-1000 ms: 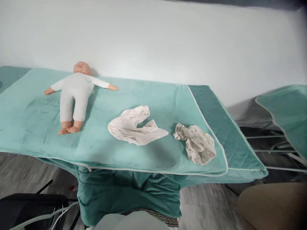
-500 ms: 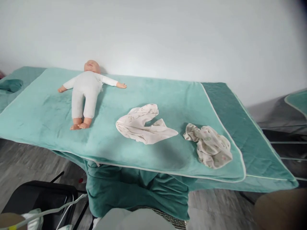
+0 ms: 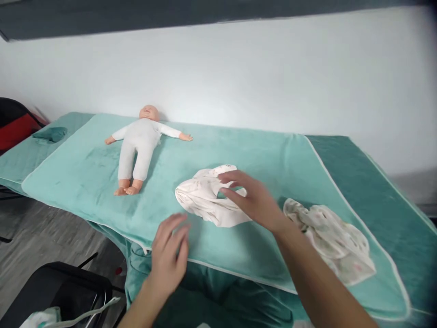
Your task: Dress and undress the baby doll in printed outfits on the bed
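Observation:
A baby doll [image 3: 138,146] in a white bodysuit lies on its back on a teal towel [image 3: 85,173] at the back left. A crumpled cream garment [image 3: 201,198] lies in the middle of the towel. My right hand [image 3: 254,200] reaches over it with fingers spread, open, the fingertips just above or touching the cloth. My left hand [image 3: 169,255] hovers open near the towel's front edge, short of the garment. A second, patterned cloth [image 3: 336,241] lies bunched to the right, partly behind my right forearm.
The towel covers a table set against a white wall. A darker teal cover [image 3: 368,182] shows at the right end. A black chair [image 3: 58,287] stands low at the left, with a red and black bag [image 3: 15,127] at the far left.
Both hands have come into view from below and reached toward the cream garment. The camera has shifted, so the table sits lower and further right in view.

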Demonstrator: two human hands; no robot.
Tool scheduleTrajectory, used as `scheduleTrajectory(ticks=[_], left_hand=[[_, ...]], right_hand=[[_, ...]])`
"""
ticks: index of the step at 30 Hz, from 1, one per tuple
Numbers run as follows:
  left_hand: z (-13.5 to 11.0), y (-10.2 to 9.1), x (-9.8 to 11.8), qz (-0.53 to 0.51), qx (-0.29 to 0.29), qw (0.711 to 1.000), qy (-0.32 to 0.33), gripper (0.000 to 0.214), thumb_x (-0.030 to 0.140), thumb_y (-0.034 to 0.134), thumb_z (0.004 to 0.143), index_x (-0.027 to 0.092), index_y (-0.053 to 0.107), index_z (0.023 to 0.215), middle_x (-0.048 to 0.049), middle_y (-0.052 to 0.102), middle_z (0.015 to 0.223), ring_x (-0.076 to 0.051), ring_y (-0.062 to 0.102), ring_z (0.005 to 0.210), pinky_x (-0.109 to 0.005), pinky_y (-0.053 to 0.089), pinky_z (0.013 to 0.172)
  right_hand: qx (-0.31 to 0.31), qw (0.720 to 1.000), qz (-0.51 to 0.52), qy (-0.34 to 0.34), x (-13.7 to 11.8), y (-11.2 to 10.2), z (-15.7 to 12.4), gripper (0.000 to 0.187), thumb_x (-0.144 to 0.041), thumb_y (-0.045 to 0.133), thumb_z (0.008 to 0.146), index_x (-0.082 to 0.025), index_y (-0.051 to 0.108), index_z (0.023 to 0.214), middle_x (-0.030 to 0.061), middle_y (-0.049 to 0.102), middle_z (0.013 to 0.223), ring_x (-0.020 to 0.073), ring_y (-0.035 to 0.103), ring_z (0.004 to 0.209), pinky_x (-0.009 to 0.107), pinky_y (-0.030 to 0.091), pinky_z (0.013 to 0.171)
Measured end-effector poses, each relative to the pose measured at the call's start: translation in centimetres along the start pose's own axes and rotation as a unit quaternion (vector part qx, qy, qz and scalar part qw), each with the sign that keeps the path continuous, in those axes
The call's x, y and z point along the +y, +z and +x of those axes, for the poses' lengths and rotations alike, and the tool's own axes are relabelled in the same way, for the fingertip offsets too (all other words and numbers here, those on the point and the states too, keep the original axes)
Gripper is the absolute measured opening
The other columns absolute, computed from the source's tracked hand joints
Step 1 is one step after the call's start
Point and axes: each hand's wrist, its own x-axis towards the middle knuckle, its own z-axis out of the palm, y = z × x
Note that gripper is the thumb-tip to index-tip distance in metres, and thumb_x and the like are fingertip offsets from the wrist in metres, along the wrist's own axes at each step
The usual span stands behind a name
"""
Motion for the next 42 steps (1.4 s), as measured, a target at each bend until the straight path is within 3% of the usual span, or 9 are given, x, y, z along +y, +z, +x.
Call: scheduleTrajectory(ticks=[5, 10, 15, 18, 22, 27, 31, 34, 42], left_hand=[[5.2, 4.6, -5.6, 0.024, 0.035, 0.992, -0.115, 0.047, 0.031, 0.070, 0.089, 0.025, 0.063, 0.135, -0.0136, 0.066, 0.135, -0.033, 0.062, 0.131, -0.056, 0.051, 0.116], [9.1, 5.7, -7.0, 0.022, 0.010, 0.993, -0.112, 0.027, 0.024, 0.062, 0.092, 0.027, 0.070, 0.117, -0.0077, 0.073, 0.109, -0.028, 0.069, 0.104, -0.045, 0.055, 0.096], [11.9, 7.3, -5.9, -0.029, 0.070, 0.994, -0.080, 0.026, 0.016, 0.057, 0.090, 0.026, 0.068, 0.111, -0.0042, 0.070, 0.106, -0.021, 0.067, 0.099, -0.034, 0.055, 0.084], [13.9, 8.1, -4.4, -0.003, 0.036, 0.998, -0.046, 0.038, 0.007, 0.057, 0.082, 0.026, 0.066, 0.114, -0.0040, 0.071, 0.109, -0.021, 0.069, 0.102, -0.036, 0.056, 0.091], [16.5, 6.4, -0.8, 0.070, -0.041, 0.997, -0.002, 0.060, 0.000, 0.052, 0.076, 0.030, 0.064, 0.126, -0.0037, 0.072, 0.124, -0.025, 0.071, 0.111, -0.040, 0.056, 0.095], [19.2, 2.5, 3.8, 0.104, 0.009, 0.989, 0.103, 0.050, 0.000, 0.050, 0.079, 0.028, 0.067, 0.117, -0.0039, 0.073, 0.120, -0.025, 0.071, 0.110, -0.038, 0.058, 0.092], [20.1, 2.4, 5.9, 0.096, -0.013, 0.989, 0.108, 0.030, 0.012, 0.058, 0.090, 0.025, 0.069, 0.114, -0.0035, 0.074, 0.116, -0.024, 0.071, 0.106, -0.036, 0.055, 0.089], [19.9, 3.1, 6.7, 0.111, -0.077, 0.988, 0.076, 0.026, 0.017, 0.063, 0.091, 0.025, 0.070, 0.115, -0.0019, 0.076, 0.113, -0.023, 0.071, 0.103, -0.034, 0.053, 0.087], [18.6, 1.3, 5.5, 0.075, -0.231, 0.970, -0.022, 0.021, 0.033, 0.075, 0.090, 0.024, 0.071, 0.109, 0.0029, 0.077, 0.105, -0.018, 0.071, 0.095, -0.029, 0.050, 0.083]], right_hand=[[-0.177, 0.980, -0.076, -0.054, 5.2, 6.6, 3.8, 0.015, -0.025, 0.071, 0.098, -0.020, 0.072, 0.111, 0.0062, 0.072, 0.114, 0.0237, 0.069, 0.107, 0.040, 0.058, 0.091], [-0.193, 0.973, -0.082, -0.101, 7.1, 9.7, 5.5, 0.007, -0.017, 0.077, 0.091, -0.022, 0.072, 0.092, 0.0023, 0.072, 0.092, 0.0218, 0.070, 0.090, 0.037, 0.056, 0.081], [0.011, 0.999, -0.010, -0.049, 8.4, 7.9, 5.7, 0.016, -0.021, 0.052, 0.100, -0.023, 0.067, 0.095, 0.0008, 0.070, 0.090, 0.0166, 0.067, 0.083, 0.030, 0.051, 0.075], [0.149, 0.989, -0.014, -0.015, 8.7, 5.2, 5.7, 0.017, -0.024, 0.048, 0.097, -0.022, 0.064, 0.093, 0.0017, 0.067, 0.088, 0.0176, 0.063, 0.080, 0.031, 0.050, 0.075], [0.340, 0.936, -0.095, -0.006, 9.4, 0.6, 5.2, 0.013, -0.026, 0.053, 0.090, -0.022, 0.065, 0.090, 0.0017, 0.062, 0.081, 0.0178, 0.056, 0.071, 0.031, 0.048, 0.069], [0.469, 0.860, -0.187, -0.080, 9.4, -3.6, 4.8, 0.008, -0.019, 0.054, 0.091, -0.022, 0.062, 0.093, 0.0047, 0.063, 0.088, 0.0211, 0.059, 0.080, 0.035, 0.048, 0.073], [0.339, 0.918, -0.156, -0.133, 8.5, -2.7, 4.9, 0.015, -0.024, 0.058, 0.097, -0.022, 0.062, 0.111, 0.0095, 0.068, 0.112, 0.0272, 0.064, 0.110, 0.043, 0.052, 0.095], [0.149, 0.974, -0.162, -0.054, 8.7, -0.8, 5.0, 0.025, -0.029, 0.055, 0.101, -0.023, 0.064, 0.123, 0.0073, 0.070, 0.114, 0.0223, 0.068, 0.092, 0.036, 0.052, 0.080], [-0.130, 0.988, -0.016, 0.079, 10.0, -1.5, 4.8, 0.028, -0.051, 0.069, 0.094, -0.027, 0.075, 0.107, -0.0003, 0.068, 0.091, 0.0170, 0.060, 0.076, 0.031, 0.044, 0.071]])
